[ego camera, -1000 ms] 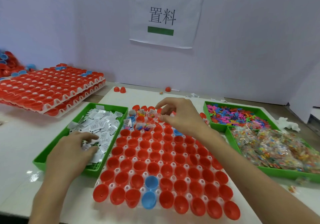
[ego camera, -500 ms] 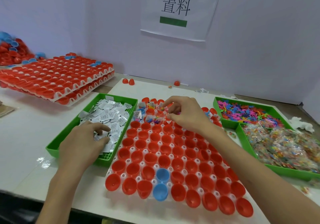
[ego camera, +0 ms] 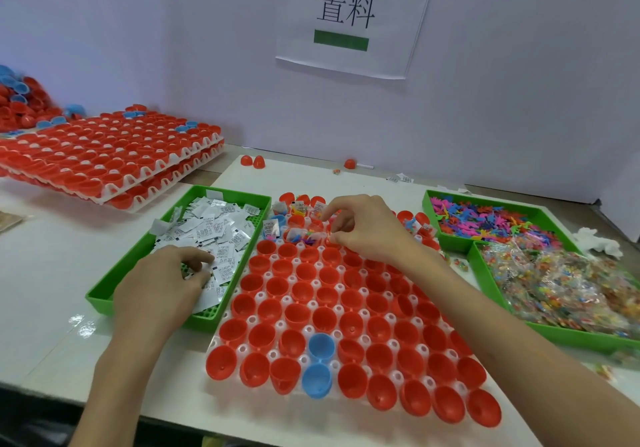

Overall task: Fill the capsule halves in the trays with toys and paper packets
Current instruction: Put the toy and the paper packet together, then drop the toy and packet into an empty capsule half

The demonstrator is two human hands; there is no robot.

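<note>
Far rows being filled: my right hand point(ego camera: 363, 228), fingers curled, contents I cannot tell, hovers over the capsule tray point(ego camera: 260, 296); my left hand point(ego camera: 162, 287) pinches paper packets point(ego camera: 214, 228) in the green bin point(ego camera: 239, 193); next, I judge, one packet goes into an empty half.

A white sheet point(ego camera: 353, 20) taped to the far wall point(ego camera: 173, 48) carries two large black characters, 置料, above a solid green bar. The paper packets point(ego camera: 214, 228) in the left green tray point(ego camera: 104, 294) bear small black barcode-like print, too small to read.
</note>
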